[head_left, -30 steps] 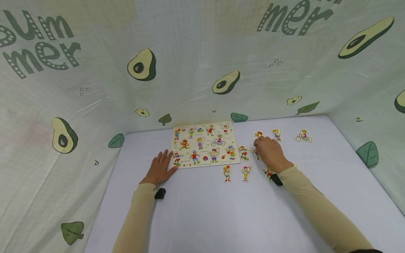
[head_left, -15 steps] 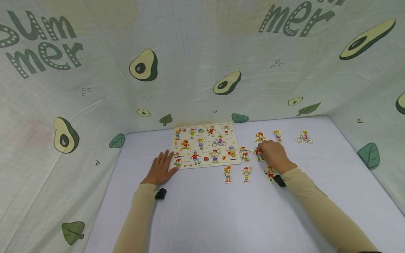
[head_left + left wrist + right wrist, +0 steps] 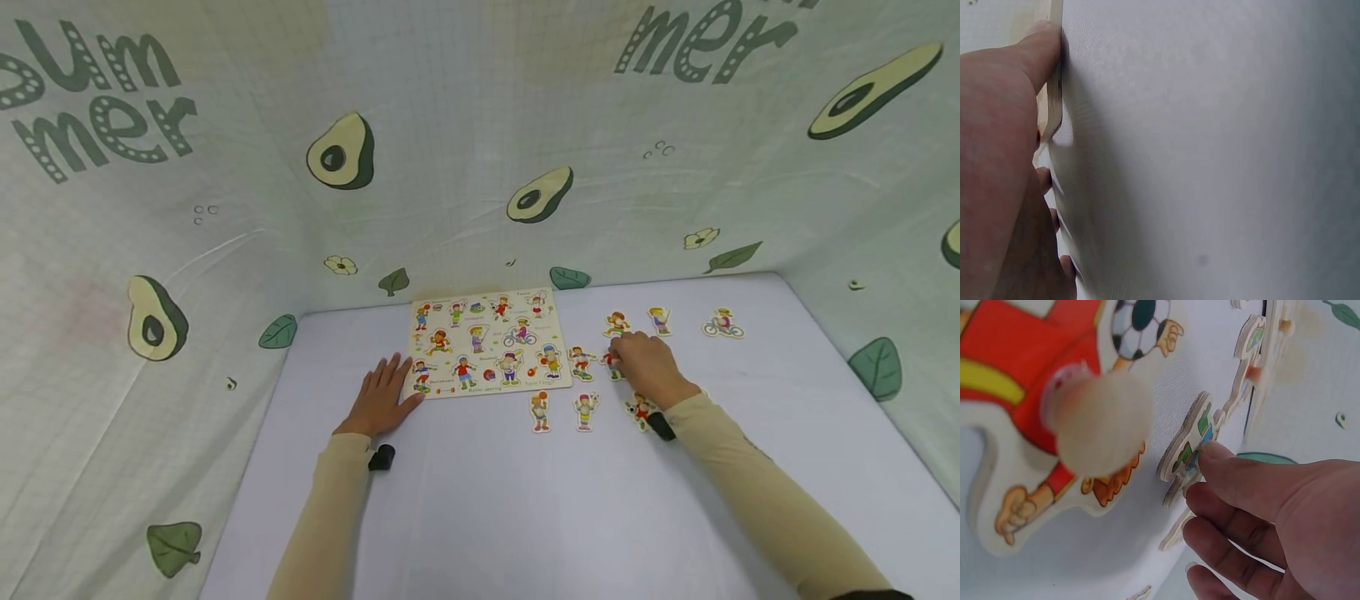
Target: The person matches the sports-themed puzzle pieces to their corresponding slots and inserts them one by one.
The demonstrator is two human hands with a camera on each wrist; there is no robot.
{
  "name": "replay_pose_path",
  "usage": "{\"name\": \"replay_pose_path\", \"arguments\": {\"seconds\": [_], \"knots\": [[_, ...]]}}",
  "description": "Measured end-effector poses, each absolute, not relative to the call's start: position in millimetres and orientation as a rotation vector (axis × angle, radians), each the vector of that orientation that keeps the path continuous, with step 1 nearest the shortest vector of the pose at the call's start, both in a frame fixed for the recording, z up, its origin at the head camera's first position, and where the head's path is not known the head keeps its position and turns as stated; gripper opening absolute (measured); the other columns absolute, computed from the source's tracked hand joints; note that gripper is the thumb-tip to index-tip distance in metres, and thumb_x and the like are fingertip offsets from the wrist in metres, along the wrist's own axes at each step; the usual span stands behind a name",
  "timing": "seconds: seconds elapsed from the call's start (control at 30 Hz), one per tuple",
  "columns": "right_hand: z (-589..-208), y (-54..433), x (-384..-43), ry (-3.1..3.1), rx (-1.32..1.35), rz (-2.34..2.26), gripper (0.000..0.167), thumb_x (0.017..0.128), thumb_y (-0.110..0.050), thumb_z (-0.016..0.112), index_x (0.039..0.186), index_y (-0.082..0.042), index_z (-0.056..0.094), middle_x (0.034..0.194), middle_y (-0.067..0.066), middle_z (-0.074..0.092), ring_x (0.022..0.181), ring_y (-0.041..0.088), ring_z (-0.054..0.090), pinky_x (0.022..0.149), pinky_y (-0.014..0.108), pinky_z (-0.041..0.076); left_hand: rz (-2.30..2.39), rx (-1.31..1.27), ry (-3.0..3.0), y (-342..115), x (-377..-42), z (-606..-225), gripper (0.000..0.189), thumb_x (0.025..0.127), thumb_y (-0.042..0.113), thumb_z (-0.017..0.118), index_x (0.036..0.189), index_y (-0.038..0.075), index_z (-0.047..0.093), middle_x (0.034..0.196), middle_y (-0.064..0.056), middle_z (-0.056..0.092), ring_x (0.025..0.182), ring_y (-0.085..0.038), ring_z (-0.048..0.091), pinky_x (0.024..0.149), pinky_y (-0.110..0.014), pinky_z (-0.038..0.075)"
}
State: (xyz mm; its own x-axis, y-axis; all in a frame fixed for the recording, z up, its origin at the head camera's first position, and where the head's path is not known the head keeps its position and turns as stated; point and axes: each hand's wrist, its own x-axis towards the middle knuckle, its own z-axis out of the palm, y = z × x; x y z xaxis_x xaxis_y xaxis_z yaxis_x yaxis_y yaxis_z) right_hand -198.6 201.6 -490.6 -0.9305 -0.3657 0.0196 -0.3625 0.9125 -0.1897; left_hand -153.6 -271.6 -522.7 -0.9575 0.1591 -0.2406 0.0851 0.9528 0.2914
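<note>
My left hand (image 3: 378, 400) rests with straight fingers on the left front corner of the wooden puzzle board (image 3: 555, 329). In the left wrist view its thumb (image 3: 1044, 47) lies along the board's edge. My right hand (image 3: 651, 367) is right of the board, thumb and forefinger pinching at a roller-skater puzzle piece (image 3: 613, 367). The right wrist view shows the thumb (image 3: 1216, 453) right against this piece (image 3: 1188, 437); its knob is hidden. Near my right wrist lies a footballer piece (image 3: 639, 412), its round knob (image 3: 1110, 422) large in the right wrist view.
Several loose pieces lie around my right hand: a runner (image 3: 617, 322), a baseball player (image 3: 660, 321), a cyclist (image 3: 723, 323), a skateboarder (image 3: 581, 363). A basketball player (image 3: 540, 412) and a volleyball player (image 3: 586, 412) lie before the board. A printed curtain (image 3: 442, 242) rises behind the table.
My right hand has drawn slightly back and right from the runner piece, uncovering it, and has settled at the roller-skater piece. My left hand has stayed on the board's corner.
</note>
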Motion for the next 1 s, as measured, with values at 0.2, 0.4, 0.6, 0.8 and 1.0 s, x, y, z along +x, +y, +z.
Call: {"name": "replay_pose_path", "arguments": {"seconds": [0.2,0.4,0.6,0.8,1.0], "knots": [[-490.2,199.9,-198.1,3.084,-0.608,-0.295,0.014,0.090,-0.004,0.083,0.100,0.002,0.075,0.092,0.016,0.073,0.085,0.035,0.068,0.073,0.052,0.058,0.420,0.201,2.859,-273.4,-153.8,-524.9,0.082,0.107,0.048,0.057,0.169,0.008,0.022,0.176,-0.021,0.011,0.162,-0.046,0.007,0.130,-0.062,0.006],[-483.7,193.2,-196.4,3.122,-0.642,-0.330,0.015,0.093,-0.006,0.081,0.104,0.002,0.074,0.100,0.017,0.074,0.095,0.039,0.070,0.079,0.053,0.058,0.425,0.199,2.859,-272.5,-154.5,-523.5,0.082,0.107,0.045,0.058,0.169,0.007,0.022,0.176,-0.022,0.011,0.162,-0.047,0.006,0.130,-0.063,0.005],[-470.1,173.8,-192.0,3.121,-0.637,-0.351,0.019,0.094,-0.009,0.081,0.109,0.000,0.075,0.103,0.015,0.073,0.101,0.036,0.070,0.084,0.052,0.058,0.420,0.196,2.864,-272.9,-154.8,-524.6,0.081,0.107,0.047,0.057,0.169,0.008,0.023,0.176,-0.021,0.011,0.162,-0.046,0.006,0.130,-0.062,0.005],[-464.4,149.6,-189.9,3.123,-0.661,-0.347,0.025,0.094,-0.011,0.081,0.116,0.001,0.075,0.103,0.013,0.073,0.096,0.032,0.070,0.086,0.046,0.061,0.438,0.204,2.865,-273.7,-154.3,-524.9,0.081,0.107,0.046,0.058,0.169,0.008,0.023,0.176,-0.021,0.012,0.162,-0.046,0.007,0.130,-0.063,0.006],[-464.5,127.3,-188.9,3.132,-0.753,-0.350,0.026,0.095,-0.014,0.081,0.116,-0.001,0.075,0.103,0.011,0.073,0.094,0.030,0.068,0.080,0.044,0.059,0.460,0.203,2.851,-274.5,-153.5,-524.3,0.083,0.106,0.048,0.058,0.169,0.008,0.022,0.176,-0.021,0.011,0.162,-0.046,0.006,0.130,-0.063,0.005]]}}
